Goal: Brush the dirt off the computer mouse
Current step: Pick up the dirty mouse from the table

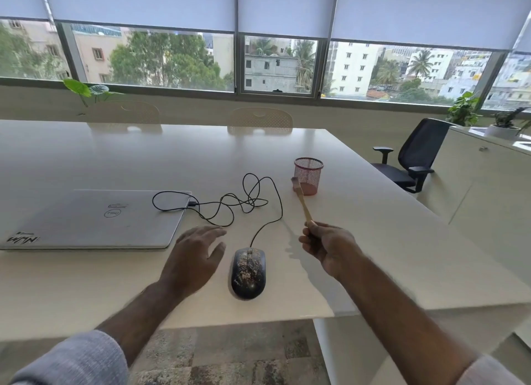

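- One closed laptop lies at the far left of the table.
- One left hand, fingers loosely spread, hovers just left of the mouse.
- One dirt-speckled computer mouse sits near the table's front edge, its cable looping back to the laptop.
- One right hand pinches one brush, raised, bristles before one mesh cup.
- Bare tabletop stretches rightward to the edge.

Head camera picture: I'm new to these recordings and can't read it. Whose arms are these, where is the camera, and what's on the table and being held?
The camera is worn on a person's head, looking down, so the arms are that person's own. The right hand holds a wooden brush, bristles up. The left hand is open beside a dirty black mouse on the white table. Its cable runs to a closed laptop. A pink mesh cup stands behind the brush.
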